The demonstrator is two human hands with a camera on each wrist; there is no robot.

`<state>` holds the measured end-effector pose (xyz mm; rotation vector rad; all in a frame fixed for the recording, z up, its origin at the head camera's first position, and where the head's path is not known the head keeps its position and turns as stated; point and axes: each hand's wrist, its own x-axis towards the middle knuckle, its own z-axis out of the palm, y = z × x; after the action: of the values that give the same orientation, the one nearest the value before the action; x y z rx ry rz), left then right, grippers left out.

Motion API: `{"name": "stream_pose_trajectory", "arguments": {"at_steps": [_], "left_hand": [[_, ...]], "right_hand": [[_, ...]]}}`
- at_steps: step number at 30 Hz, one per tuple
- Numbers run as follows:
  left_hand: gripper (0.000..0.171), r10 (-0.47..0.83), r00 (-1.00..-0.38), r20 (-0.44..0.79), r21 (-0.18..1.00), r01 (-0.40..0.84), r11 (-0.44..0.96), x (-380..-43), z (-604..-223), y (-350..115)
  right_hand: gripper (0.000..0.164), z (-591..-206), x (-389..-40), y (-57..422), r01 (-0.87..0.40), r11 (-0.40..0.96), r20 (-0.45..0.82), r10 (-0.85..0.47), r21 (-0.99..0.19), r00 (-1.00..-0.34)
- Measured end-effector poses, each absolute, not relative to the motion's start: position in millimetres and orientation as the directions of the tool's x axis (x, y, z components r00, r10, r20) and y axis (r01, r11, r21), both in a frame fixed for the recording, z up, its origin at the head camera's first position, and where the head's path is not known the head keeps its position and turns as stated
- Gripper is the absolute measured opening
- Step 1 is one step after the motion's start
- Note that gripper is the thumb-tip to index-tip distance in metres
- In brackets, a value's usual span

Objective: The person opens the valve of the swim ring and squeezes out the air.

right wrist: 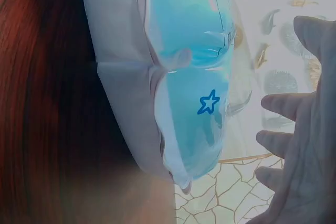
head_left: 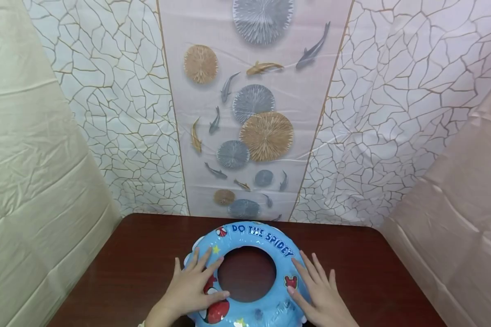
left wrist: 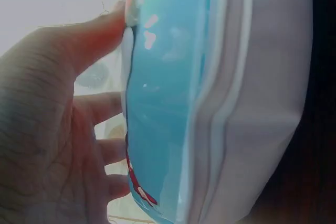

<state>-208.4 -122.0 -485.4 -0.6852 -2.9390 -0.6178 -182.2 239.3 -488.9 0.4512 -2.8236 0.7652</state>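
Observation:
A blue inflatable swim ring (head_left: 284,268) lies flat at the front of the table, with "DO THE SPIDEY", stars and red cartoon figures printed on it. My left hand (head_left: 190,284) rests on its left side, fingers spread; in the left wrist view the fingertips meet the ring's glossy top (left wrist: 163,93). Over the right side my right hand (head_left: 321,290) is held with spread fingers. The right wrist view shows a gap between those fingers and the ring (right wrist: 194,124), whose underside is pale grey.
The dark red-brown table (head_left: 147,254) has rounded far corners. Behind it hangs a patterned cloth (head_left: 245,181) with fish and round leaf shapes. Beige cloth panels rise on the left (head_left: 37,204) and right (head_left: 454,218).

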Motion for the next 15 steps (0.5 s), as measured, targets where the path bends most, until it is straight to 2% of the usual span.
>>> {"name": "stream_pose_trajectory", "arguments": {"at_steps": [5,8,11,14,15], "left_hand": [[0.088,0.494,-0.859,0.132,0.380,0.505,0.775,-204.9,-486.8,-118.8],[0.090,0.559,-0.823,0.101,0.373,0.552,0.746,-202.6,-490.0,-113.8],[0.087,0.633,-0.772,0.059,0.327,0.614,0.719,-201.7,-494.8,-107.0],[0.082,0.701,-0.712,0.030,0.257,0.684,0.683,-201.7,-500.4,-100.1],[0.080,0.724,-0.689,0.040,0.228,0.712,0.664,-201.6,-503.9,-97.9]], "right_hand": [[0.062,-489.5,-179.1,234.9,-0.422,0.818,0.357,-0.288,-0.391,-0.889],[0.042,-487.3,-174.1,226.1,-0.499,0.796,0.440,-0.334,-0.342,-0.834],[0.020,-482.0,-166.1,211.2,-0.542,0.743,0.403,-0.390,-0.393,-0.828],[0.027,-483.9,-158.7,193.7,-0.576,0.702,0.370,-0.447,-0.419,-0.814],[0.030,-487.0,-157.7,188.7,-0.609,0.680,0.383,-0.478,-0.408,-0.791]]}}
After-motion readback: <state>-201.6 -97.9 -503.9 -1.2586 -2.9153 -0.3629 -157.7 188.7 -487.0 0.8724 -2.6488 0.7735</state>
